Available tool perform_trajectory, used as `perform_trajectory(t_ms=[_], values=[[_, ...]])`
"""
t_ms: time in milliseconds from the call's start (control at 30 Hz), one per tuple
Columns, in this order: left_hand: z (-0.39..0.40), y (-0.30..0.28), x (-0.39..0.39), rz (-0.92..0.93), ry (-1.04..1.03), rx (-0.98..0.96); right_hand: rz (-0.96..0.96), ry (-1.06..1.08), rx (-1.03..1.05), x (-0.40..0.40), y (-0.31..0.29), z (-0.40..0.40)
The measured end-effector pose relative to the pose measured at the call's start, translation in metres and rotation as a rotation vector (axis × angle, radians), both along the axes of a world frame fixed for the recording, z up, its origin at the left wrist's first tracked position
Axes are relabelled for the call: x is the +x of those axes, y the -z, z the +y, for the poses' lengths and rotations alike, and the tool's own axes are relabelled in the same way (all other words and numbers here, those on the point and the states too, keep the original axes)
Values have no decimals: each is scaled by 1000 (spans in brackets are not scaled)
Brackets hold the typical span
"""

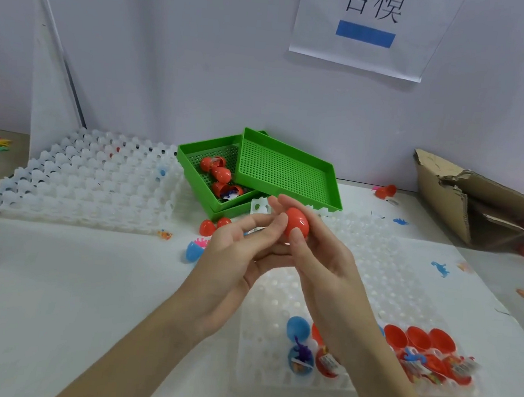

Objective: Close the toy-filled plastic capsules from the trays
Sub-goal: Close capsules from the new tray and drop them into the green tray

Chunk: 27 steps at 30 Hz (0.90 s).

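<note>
Hands meet mid-frame: right hand (321,259) pinches the red capsule (297,222), left hand (237,252) fingers touch it, loosely open. It looks shut. Next, probably the green tray (288,169) behind.

Both hands meet mid-frame: right hand (321,265) pinches closed red capsule (297,222), left hand (237,256) fingertips touch it. White tray (405,272) beneath, open capsules (419,339) at 5 o'clock. Green trays (284,172) at 12.

2 bare forearms, left grip (234,252), right grip (318,259), no sleeves, short nails
</note>
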<state>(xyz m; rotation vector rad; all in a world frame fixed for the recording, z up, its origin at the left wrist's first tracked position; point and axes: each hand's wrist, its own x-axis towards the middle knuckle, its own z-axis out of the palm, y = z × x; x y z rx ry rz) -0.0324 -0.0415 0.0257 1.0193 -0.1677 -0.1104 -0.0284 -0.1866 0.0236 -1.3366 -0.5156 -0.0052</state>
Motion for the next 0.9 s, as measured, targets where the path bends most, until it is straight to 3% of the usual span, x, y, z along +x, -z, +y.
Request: perform_trajectory(t_ms=[333,567,733,900], values=[[-8,7,-2,-30,-110,38,-96,162,11,-3,4,2],[-4,10,1,-41,-35,21,-165,227,-69,-1,6,1],[-1,12,6,-9,46,12,-298,377,-230,-3,7,4],[0,14,15,197,38,-71,-405,512,-516,3,15,0]])
